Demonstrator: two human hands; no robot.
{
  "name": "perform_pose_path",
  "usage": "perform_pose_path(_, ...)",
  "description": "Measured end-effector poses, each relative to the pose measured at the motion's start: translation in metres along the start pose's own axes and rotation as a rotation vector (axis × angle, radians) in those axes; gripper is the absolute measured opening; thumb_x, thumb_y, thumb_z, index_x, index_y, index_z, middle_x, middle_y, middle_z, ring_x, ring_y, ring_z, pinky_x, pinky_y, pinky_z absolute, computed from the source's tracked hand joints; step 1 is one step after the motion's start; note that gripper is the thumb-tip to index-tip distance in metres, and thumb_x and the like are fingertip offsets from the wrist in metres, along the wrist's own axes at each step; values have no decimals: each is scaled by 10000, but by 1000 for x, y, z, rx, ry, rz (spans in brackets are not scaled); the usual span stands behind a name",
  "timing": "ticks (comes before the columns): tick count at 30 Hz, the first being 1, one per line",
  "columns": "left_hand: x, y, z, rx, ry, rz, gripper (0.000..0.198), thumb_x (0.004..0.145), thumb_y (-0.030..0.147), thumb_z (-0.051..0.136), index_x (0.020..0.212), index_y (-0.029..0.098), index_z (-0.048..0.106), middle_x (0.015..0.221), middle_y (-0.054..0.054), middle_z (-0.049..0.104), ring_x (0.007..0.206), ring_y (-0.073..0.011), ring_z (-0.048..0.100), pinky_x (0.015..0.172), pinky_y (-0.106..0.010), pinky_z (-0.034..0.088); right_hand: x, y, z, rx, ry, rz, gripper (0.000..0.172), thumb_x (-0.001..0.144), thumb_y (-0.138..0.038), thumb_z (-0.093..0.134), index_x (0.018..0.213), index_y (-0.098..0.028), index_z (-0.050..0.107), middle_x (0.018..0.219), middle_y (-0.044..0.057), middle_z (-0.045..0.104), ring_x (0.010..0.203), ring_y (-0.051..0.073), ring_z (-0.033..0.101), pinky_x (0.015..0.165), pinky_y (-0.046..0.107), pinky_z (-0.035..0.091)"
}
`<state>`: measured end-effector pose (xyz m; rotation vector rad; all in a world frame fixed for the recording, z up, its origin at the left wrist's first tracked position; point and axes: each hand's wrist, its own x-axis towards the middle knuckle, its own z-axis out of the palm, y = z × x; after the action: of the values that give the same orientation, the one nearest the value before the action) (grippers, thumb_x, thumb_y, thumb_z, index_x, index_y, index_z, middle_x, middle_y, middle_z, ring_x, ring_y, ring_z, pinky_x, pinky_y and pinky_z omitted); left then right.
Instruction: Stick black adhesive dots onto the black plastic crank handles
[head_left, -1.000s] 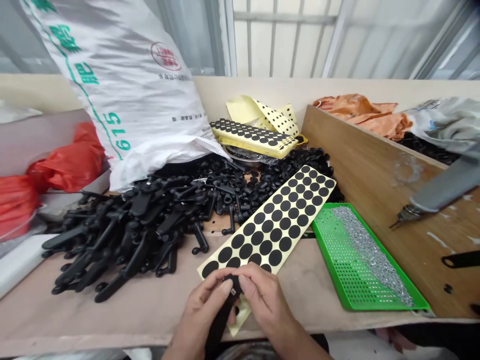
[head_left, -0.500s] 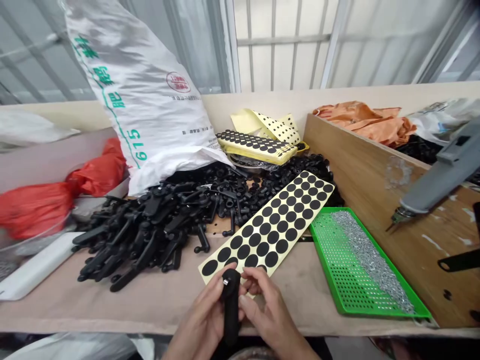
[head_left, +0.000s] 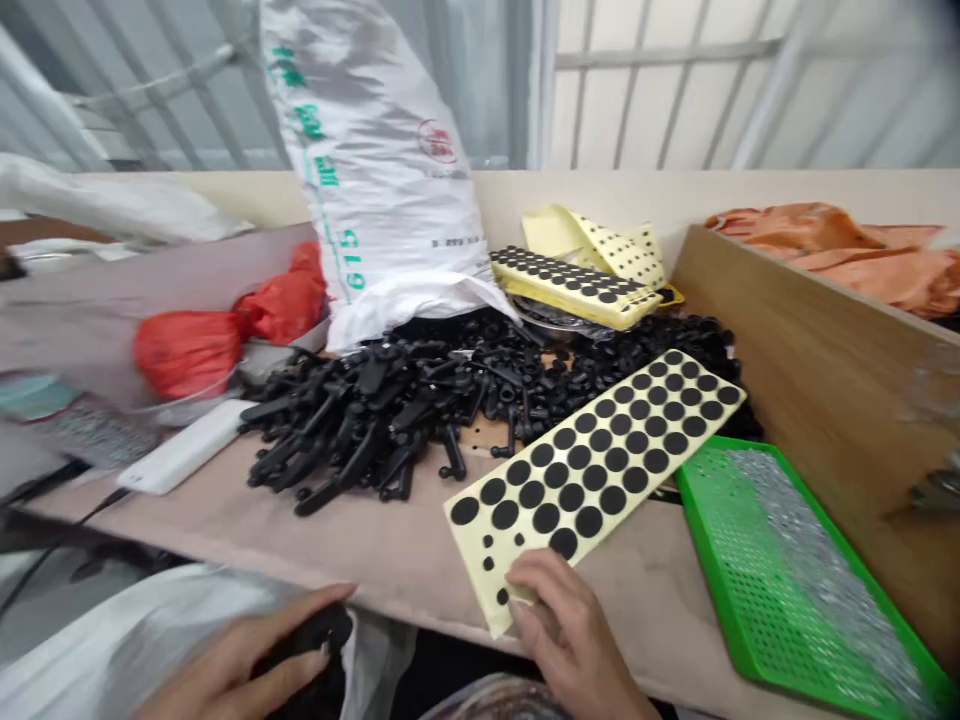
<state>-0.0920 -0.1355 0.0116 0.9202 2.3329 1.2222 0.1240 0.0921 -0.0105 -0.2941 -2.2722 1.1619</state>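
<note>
My left hand (head_left: pixel 255 655) is low at the bottom left, below the table's edge, with its fingers closed round a black plastic part (head_left: pixel 319 632) over a white bag (head_left: pixel 150 630). My right hand (head_left: pixel 559 620) rests at the near corner of a yellow sheet of round black stickers (head_left: pixel 592 470); its fingers are curled on the sheet. A heap of black plastic parts (head_left: pixel 405 410) lies behind the sheet on the table (head_left: pixel 360 540).
A green perforated tray (head_left: pixel 787 570) with small metal screws sits at the right, beside a wooden board (head_left: pixel 810 370). A large white sack (head_left: pixel 382 170), red bags (head_left: pixel 225 330), more sticker sheets (head_left: pixel 585 285) and orange cloth (head_left: pixel 847 245) stand at the back.
The view has swung left. My left hand has carried the black part down and to the left, away from the sheet. My right hand has let go of the part and moved onto the sheet.
</note>
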Motion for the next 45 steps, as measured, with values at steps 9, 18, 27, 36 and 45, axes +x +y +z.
perform_pose_path(9,-3,46,3,471,-59,315,296,882,198,431,1088,181,643,1052,-68,655,970,-215,603,866,-299,469,41,6,-12,-256,-185,-132,157,902,-198,465,1011,-220,576,1034,92,588,932,221,602,758,310,517)
perform_pose_path(18,38,37,95,474,-13,707,317,836,136,452,1119,190,583,1234,-133,521,1091,-289,471,882,-449,444,89,14,15,-644,-225,-81,223,854,-100,442,995,-142,609,937,116,562,849,252,537,731,421,497)
perform_pose_path(27,45,45,99,549,-8,629,278,860,233,503,1131,230,570,1223,-88,538,1084,-284,473,856,-418,420,86,19,23,-614,-190,-184,238,833,-92,436,982,-175,601,963,112,571,866,255,515,708,392,458)
perform_pose_path(36,41,50,100,570,-61,574,255,899,306,474,1094,161,554,1197,-120,544,1087,-285,472,873,-433,426,82,22,23,-483,-225,-182,132,873,-135,433,879,-198,549,939,90,553,877,252,519,738,399,452)
perform_pose_path(45,46,36,101,535,90,749,251,875,149,427,1043,155,613,1139,-152,595,1054,-302,519,816,-442,473,81,4,27,-497,-215,-72,185,822,-35,427,832,-190,528,959,81,535,866,225,505,743,384,465)
